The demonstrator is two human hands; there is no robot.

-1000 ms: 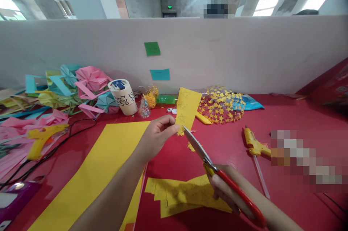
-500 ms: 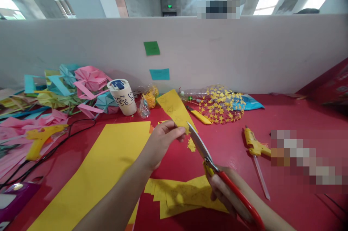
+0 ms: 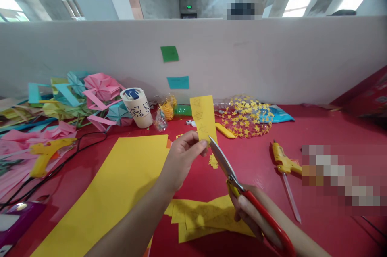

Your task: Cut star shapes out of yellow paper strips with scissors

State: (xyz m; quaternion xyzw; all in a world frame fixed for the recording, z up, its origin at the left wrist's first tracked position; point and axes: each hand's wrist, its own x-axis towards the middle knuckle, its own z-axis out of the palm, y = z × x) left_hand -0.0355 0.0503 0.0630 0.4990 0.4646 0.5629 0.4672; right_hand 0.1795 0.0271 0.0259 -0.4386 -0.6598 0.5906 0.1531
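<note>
Pinched between the thumb and fingers of my left hand (image 3: 186, 156) is a yellow paper strip (image 3: 203, 115) with stars drawn on it, held nearly upright. My right hand (image 3: 248, 208) grips red-handled scissors (image 3: 225, 163), whose blade tips touch or nearly touch the strip's lower edge beside my left fingertips. Small cut yellow stars (image 3: 213, 161) lie on the red table just below the strip. Nearer to me, several yellow strips with drawings (image 3: 205, 218) overlap in a pile. A large yellow sheet (image 3: 121, 176) lies under my left forearm.
A white cup (image 3: 137, 107) stands behind the sheet, with folded paper shapes (image 3: 102, 87) to its left. Farther right are a star-filled clear bag (image 3: 246, 115) and a yellow glue gun (image 3: 282, 160). Another glue gun (image 3: 45, 154) and its black cable lie left.
The yellow strip has turned from leaning left to nearly upright, uncovering a green bottle behind it. Both hands have stayed almost in place.
</note>
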